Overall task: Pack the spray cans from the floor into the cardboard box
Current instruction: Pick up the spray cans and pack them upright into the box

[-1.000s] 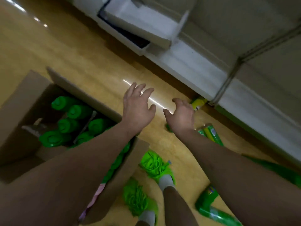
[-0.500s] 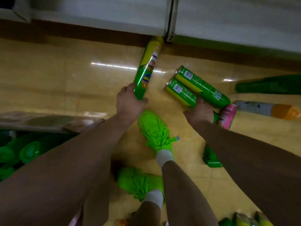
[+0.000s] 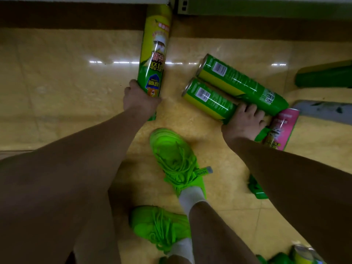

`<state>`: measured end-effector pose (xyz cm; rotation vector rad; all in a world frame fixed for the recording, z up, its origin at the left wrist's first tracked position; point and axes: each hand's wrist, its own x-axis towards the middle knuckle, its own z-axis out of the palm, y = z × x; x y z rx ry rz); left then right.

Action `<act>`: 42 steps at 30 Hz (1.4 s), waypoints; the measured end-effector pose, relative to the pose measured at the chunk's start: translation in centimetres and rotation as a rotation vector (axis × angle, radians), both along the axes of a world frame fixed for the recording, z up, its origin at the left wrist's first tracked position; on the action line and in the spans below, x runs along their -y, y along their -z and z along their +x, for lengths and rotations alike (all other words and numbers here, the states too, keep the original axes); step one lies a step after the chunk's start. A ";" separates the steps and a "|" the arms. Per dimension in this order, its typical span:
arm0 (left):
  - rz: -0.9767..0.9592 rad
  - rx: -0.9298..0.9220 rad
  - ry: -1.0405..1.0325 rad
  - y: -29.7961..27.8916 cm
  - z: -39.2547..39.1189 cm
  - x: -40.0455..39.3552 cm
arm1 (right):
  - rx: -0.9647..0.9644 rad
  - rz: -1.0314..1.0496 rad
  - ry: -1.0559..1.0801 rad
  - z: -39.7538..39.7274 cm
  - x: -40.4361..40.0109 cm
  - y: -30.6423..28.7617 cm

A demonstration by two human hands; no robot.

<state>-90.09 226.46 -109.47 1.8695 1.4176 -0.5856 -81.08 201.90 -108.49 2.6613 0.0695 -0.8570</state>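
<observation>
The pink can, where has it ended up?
In the head view the pink can lies on the floor at the right, just beyond the right hand, touching the cap end of the farther of two green cans.

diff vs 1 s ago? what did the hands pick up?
Both hands were open in the air near the box; now the left hand grips the tall green can and the right hand grips the nearer barcode can. The view swung off the box. Since half a second ago, the cans lie unmoved.
</observation>
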 end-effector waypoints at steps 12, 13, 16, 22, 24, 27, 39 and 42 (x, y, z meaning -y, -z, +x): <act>-0.186 -0.026 -0.157 -9.3 -1.4 1.4 | -0.178 0.319 0.091 -3.9 -0.8 -8.0; -0.200 -0.022 -0.186 -10.7 -1.7 1.4 | -0.178 0.322 0.101 -4.0 -1.2 -9.2; -0.270 -0.015 -0.239 -15.3 -2.9 1.0 | -0.174 0.342 0.129 -4.5 -3.0 -13.2; -0.282 0.082 -0.378 -24.5 -6.2 -1.0 | -0.200 0.416 0.123 -4.9 -7.8 -21.5; -0.292 0.139 -0.463 -28.1 -7.2 -1.7 | -0.224 0.427 0.101 -5.3 -9.5 -24.5; -0.288 0.224 -0.558 -33.4 -9.2 -3.2 | -0.298 0.430 0.059 -6.4 -12.2 -29.2; -0.174 0.404 -0.874 -48.4 -26.7 -8.1 | -0.664 0.515 0.089 -18.3 -22.4 -44.4; -0.149 0.403 -0.994 -50.6 -33.0 -8.5 | -0.750 0.487 0.027 -22.4 -24.9 -47.5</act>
